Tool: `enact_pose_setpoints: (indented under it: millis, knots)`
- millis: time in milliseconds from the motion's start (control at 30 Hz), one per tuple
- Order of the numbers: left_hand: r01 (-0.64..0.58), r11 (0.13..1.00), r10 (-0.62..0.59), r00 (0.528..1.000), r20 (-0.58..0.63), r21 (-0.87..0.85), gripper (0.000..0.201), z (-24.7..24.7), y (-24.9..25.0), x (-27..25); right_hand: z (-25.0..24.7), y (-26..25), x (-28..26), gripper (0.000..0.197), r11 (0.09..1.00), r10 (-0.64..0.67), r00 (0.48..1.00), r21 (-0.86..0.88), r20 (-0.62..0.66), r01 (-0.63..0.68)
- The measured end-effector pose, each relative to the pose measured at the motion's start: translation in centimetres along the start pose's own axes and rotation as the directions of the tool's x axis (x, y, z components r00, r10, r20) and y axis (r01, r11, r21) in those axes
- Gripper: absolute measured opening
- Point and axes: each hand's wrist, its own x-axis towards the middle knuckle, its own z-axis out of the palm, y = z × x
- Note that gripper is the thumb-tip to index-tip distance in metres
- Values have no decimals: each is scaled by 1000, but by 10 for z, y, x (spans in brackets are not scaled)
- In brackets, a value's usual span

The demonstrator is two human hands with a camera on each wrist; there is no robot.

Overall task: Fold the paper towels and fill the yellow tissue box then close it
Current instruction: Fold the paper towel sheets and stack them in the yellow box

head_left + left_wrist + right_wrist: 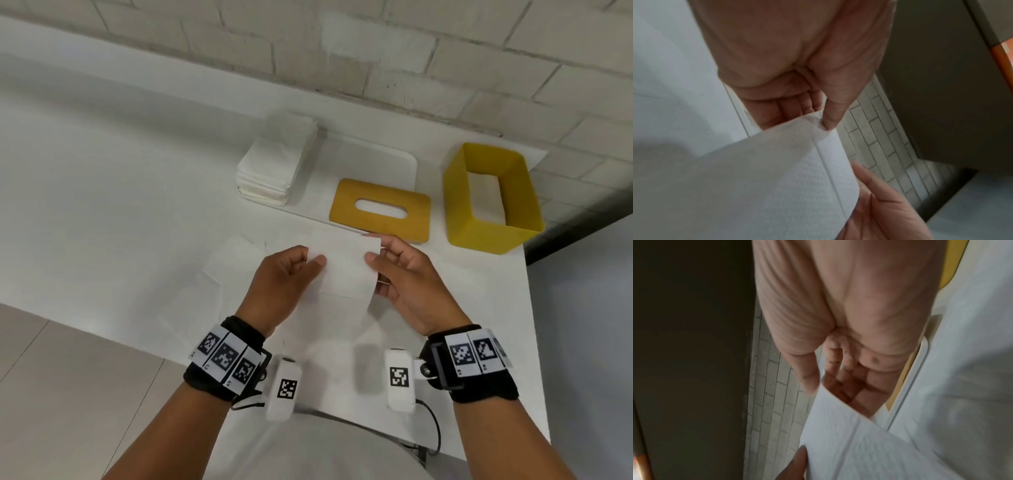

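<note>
A white paper towel [344, 270] is held up above the table between both hands. My left hand [291, 270] pinches its left edge with thumb on top; the left wrist view shows the thumb pressing the towel [777, 170] against the fingers. My right hand [394, 270] pinches the right edge, thumb over the towel [849, 443]. The yellow tissue box [489, 198] stands open on the table at the far right. Its yellow lid [380, 209] with an oval slot lies flat to the left of it.
A stack of folded white towels [274, 168] sits on a white tray [407, 161] behind the lid. Another unfolded towel [236, 260] lies flat under my hands. The table edge [527, 308] drops off at the right; a brick wall [376, 51] stands behind.
</note>
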Motion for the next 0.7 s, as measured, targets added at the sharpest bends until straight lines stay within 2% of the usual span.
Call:
enact_pose_setpoints:
  millis: [67, 167, 267, 367, 467, 533, 600, 667, 700]
  knots:
    - [18, 998, -20, 999, -37, -55, 46, -10, -5, 1, 11, 4, 1, 29, 1000, 22, 998, -14, 58, -21]
    - [59, 989, -70, 994, -79, -137, 30, -22, -4, 0, 29, 6, 4, 35, 997, 36, 994, -65, 106, -29]
    - [68, 978, -92, 989, -117, -199, 21, -33, -1, 1, 40, 5, 10, 25, 996, 20, 999, -84, 42, -16]
    - [61, 977, -91, 986, -138, -204, 22, -45, 2, 4, 45, 4, 16, 12, 999, 2, 999, -45, -46, -4]
    - [36, 983, -62, 988, -143, -182, 27, -55, 3, 6, 53, 5, 16, 9, 999, 7, 998, -38, -55, -10]
    - [40, 984, -64, 989, -132, -175, 30, -61, 2, 6, 58, 6, 14, 11, 1000, 9, 998, -28, -62, -11]
    - [52, 977, -75, 992, -103, -208, 23, -66, 0, 5, 63, 10, 13, 15, 1000, 31, 996, 3, -87, -31]
    - [116, 955, -127, 992, -22, -272, 13, -72, -4, 2, 70, 17, 14, 17, 996, 73, 992, 50, -100, -68]
    - [164, 945, -162, 986, 32, -284, 18, -75, -7, 0, 75, 20, 13, 17, 993, 97, 991, 75, -93, -90]
